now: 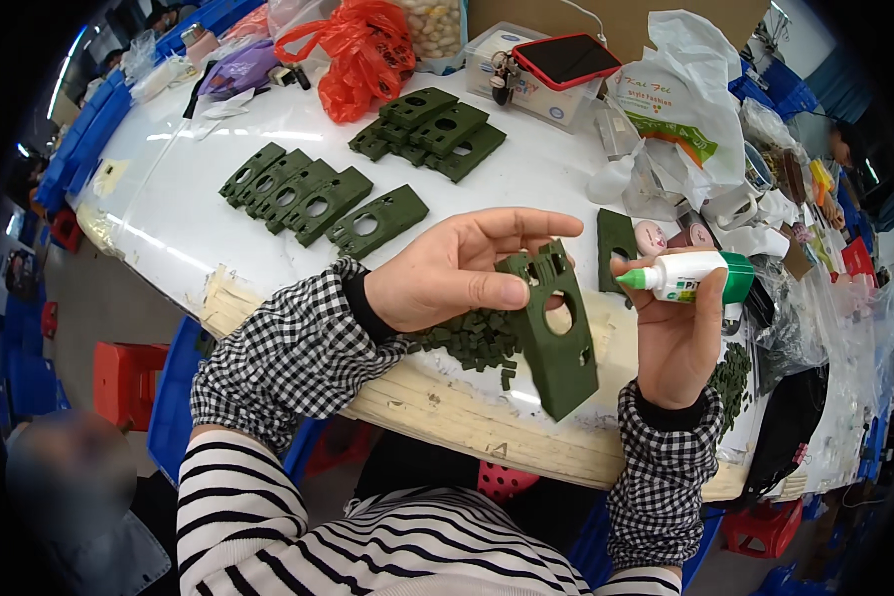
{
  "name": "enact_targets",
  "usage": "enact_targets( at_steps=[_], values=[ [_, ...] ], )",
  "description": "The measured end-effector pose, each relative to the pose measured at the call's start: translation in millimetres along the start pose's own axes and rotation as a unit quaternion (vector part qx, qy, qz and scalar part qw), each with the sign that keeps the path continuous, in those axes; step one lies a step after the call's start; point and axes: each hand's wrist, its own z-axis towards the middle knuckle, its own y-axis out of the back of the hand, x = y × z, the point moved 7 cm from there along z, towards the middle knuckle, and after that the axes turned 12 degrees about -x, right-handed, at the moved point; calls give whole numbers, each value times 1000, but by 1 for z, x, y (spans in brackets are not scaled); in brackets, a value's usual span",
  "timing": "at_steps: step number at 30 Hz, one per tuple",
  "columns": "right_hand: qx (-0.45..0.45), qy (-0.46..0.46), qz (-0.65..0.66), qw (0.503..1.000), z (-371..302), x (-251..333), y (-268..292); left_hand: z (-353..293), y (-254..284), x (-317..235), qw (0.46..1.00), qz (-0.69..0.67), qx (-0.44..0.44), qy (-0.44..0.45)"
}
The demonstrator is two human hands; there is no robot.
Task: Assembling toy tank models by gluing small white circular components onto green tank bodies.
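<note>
Between the thumb and fingers of my left hand (pixel 457 268) is a dark green plastic hull part (pixel 558 353) with a large round hole, tilted above the table's front edge. My right hand (pixel 677 343) grips a small white glue bottle (pixel 687 276) with a green base; its green nozzle points left toward the hull part, apart from it. Under my left hand lies a pile of small dark green pieces (pixel 472 338). Another scatter of small green pieces (pixel 731 382) is right of my right wrist. One more green hull part (pixel 616 243) lies flat behind the bottle.
A row of green hull parts (pixel 313 204) lies at left, with a stack of more (pixel 432 129) behind. Farther back are a red plastic bag (pixel 353 55), a clear box (pixel 526 74) and a red-cased phone (pixel 566 62). Bags and clutter crowd the right; red stools (pixel 129 382) stand below.
</note>
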Motion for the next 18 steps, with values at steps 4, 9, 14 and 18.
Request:
enact_targets(
  at_steps=[4, 9, 14, 18],
  values=[
    [-29, 36, 19, 999, 10, 9, 11, 1, 26, -47, 986, 43, -60, -151],
    [-82, 240, -57, 966, -5, 42, 40, -71, 119, -127, 795, 168, -385, -438],
    [-43, 273, -212, 937, -70, 71, 22, -189, 229, -156, 521, 364, -620, -460],
    [-40, 252, -186, 949, -102, 80, 21, -225, 323, -159, 450, 507, -659, -325]
  ],
)
